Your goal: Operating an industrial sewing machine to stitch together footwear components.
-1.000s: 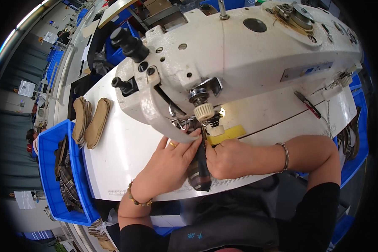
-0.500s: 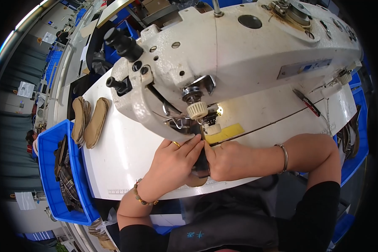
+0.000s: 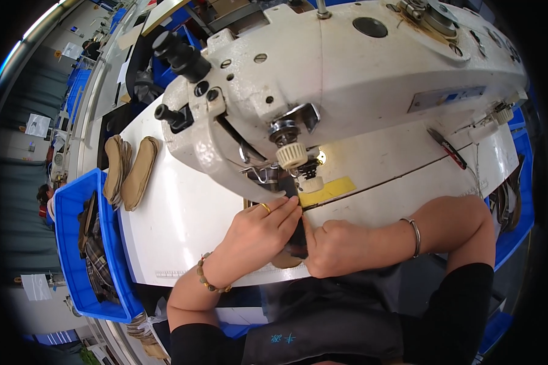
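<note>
A dark piece of material (image 3: 296, 242), its exact kind unclear, runs from the presser foot of a white sewing machine (image 3: 359, 67) toward me. My left hand (image 3: 259, 230) is closed on its left side, fingers together and fingertips just in front of the foot; the thumb is hidden. On the opposite edge my right hand (image 3: 336, 246) grips the material, with the index finger pointing forward and the other fingers curled. A tan edge (image 3: 286, 261) shows beneath the dark piece. The needle point is hidden by the machine's parts.
Tan shaped pieces (image 3: 140, 173) lie at the table's left. Blue bins (image 3: 64, 243) with dark and plaid pieces flank the table. Red-and-black snips (image 3: 447, 149) rest under the machine arm. A yellow patch (image 3: 329, 191) lies right of the foot.
My right hand has shifted slightly toward me along the dark material. The left hand stays near the foot. The whole view has shifted slightly.
</note>
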`<state>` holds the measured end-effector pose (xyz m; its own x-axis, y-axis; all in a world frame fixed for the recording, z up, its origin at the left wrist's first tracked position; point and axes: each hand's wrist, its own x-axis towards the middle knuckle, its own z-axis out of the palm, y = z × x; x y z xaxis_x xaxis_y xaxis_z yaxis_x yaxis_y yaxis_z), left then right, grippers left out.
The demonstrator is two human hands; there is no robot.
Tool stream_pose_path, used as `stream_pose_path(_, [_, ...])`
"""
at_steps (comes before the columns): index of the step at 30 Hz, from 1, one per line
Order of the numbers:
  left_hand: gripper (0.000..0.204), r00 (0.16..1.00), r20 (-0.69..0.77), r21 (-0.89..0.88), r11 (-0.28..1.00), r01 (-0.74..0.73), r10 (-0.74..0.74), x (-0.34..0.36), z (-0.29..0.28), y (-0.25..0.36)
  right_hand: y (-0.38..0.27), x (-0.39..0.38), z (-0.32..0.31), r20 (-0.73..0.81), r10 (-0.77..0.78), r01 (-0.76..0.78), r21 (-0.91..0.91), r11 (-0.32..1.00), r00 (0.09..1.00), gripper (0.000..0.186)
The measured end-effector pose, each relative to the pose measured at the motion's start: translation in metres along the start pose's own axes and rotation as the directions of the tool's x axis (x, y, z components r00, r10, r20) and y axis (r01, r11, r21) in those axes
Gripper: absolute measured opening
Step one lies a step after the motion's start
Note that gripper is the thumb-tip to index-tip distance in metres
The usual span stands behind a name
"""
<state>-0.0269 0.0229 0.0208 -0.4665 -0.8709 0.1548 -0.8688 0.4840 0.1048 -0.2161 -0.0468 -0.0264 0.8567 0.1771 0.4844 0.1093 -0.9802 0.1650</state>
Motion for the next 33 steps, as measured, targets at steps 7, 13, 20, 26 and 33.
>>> stream_pose_path(7, [0.042,0.998,-0.030,-0.024,0.998,0.058,-0.059,0.002,0.007,-0.009,0.005,0.000,0.004,-0.016,0.047,-0.045,0.095,0.994,0.999,0.027])
stream_pose_path(13, [0.047,0.992,-0.121,-0.013,0.999,0.044,-0.045,0.012,0.012,-0.024,0.014,0.001,0.011,-0.057,0.060,-0.059,0.022,0.998,0.997,0.018])
stream_pose_path(20, [0.056,0.985,-0.135,0.090,0.989,0.120,-0.107,0.001,0.000,0.001,0.019,0.001,0.000,0.017,0.053,-0.055,0.166,0.985,0.998,0.016])
stream_pose_path(26, [0.051,0.992,-0.078,0.044,0.994,0.100,-0.096,0.000,0.004,0.000,0.012,0.003,0.000,-0.046,0.040,-0.035,0.095,0.995,0.998,0.014])
stream_pose_path(33, [0.049,0.995,-0.055,0.022,0.996,0.081,-0.080,0.003,0.004,-0.007,0.012,0.003,0.005,-0.054,0.052,-0.047,0.096,0.994,0.997,0.014])
